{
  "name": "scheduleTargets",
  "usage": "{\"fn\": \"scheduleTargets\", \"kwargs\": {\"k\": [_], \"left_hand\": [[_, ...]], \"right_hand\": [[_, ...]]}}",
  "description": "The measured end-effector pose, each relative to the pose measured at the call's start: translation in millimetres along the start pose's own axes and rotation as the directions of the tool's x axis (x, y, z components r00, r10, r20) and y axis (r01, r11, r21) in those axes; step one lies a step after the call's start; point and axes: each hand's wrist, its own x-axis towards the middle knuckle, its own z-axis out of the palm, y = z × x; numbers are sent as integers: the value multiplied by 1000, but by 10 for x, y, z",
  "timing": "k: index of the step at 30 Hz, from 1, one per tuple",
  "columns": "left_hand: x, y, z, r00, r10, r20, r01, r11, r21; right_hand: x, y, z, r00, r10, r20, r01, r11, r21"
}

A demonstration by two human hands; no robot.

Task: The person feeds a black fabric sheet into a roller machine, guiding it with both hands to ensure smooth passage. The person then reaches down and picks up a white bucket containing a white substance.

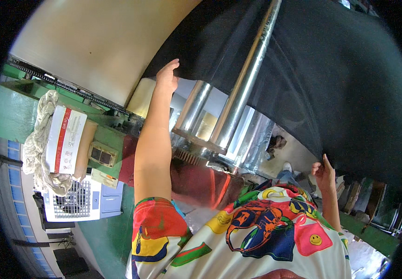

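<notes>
A wide black plastic sheet [340,79] hangs over long shiny metal rollers [245,88] of a machine. My left hand [167,78] reaches far forward and holds the sheet's left edge, fingers pointing up along it. My right hand [324,173] is lower on the right and pinches the sheet's near edge. The sheet stretches between the two hands and covers the upper part of the rollers. My bright patterned shirt [261,232] fills the bottom of the view.
A big beige roll [103,42] sits at the upper left above a green machine frame [15,111]. A grey rag [40,139] and a white-and-red carton [66,139] lie on the frame. A white air cooler [82,202] stands beside them.
</notes>
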Motion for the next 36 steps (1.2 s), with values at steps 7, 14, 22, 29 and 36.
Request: {"fn": "scheduleTargets", "kwargs": {"k": [7,14,22,29,36], "left_hand": [[82,158,-259,930,42,-366,-138,961,-240],[-76,89,-20,983,99,-155,-87,993,84],[-115,71,146,972,-5,-236,-12,997,-71],[-5,172,-143,883,26,-469,-103,985,-138],[-214,128,152,949,103,-297,-102,995,20]], "right_hand": [[39,5,242,991,24,129,1,982,-190],[20,-67,610,980,-3,197,79,922,-379],[187,57,997,937,105,334,79,866,-494],[232,131,1358,905,174,387,81,824,-561],[319,308,1741,828,303,472,55,793,-607]]}}
